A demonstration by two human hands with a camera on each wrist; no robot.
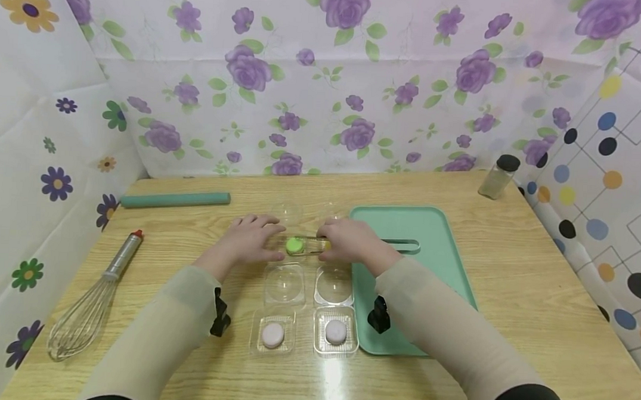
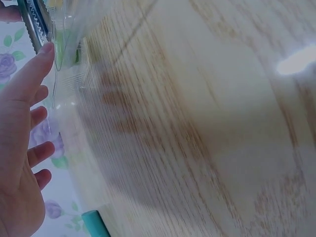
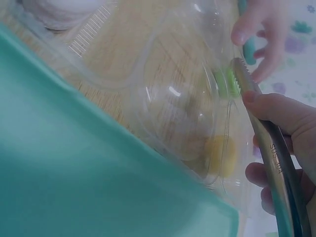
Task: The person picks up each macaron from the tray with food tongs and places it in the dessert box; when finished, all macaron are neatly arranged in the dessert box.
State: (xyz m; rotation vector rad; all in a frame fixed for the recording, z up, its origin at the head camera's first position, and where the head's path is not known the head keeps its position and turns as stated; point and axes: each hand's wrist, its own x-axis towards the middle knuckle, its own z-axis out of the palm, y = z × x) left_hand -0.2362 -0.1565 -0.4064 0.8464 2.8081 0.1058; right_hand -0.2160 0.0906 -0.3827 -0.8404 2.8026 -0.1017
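Observation:
My right hand [image 1: 348, 240] grips metal tongs [image 3: 274, 148], whose toothed tips reach left to a green macaron [image 1: 294, 245]. The macaron sits in a clear plastic box; whether the tips pinch it I cannot tell. At the left of that box is my left hand [image 1: 249, 240], fingers apart and curved, thumb [image 2: 37, 69] close to the plastic edge. Contact there is unclear. A yellow macaron [image 3: 220, 154] shows through clear plastic beneath the right hand. Nearer me, two clear boxes each hold a lilac macaron [image 1: 273, 335], with their domed lids [image 1: 284, 284] folded open behind.
A green tray [image 1: 401, 329] lies on the right, under the forearm and the tongs' bent end. On the left are a whisk [image 1: 93, 300] and a teal rod [image 1: 175, 199]. A black-capped jar [image 1: 497, 179] stands at the back right. Patterned cloth [image 1: 304, 92] encloses the table.

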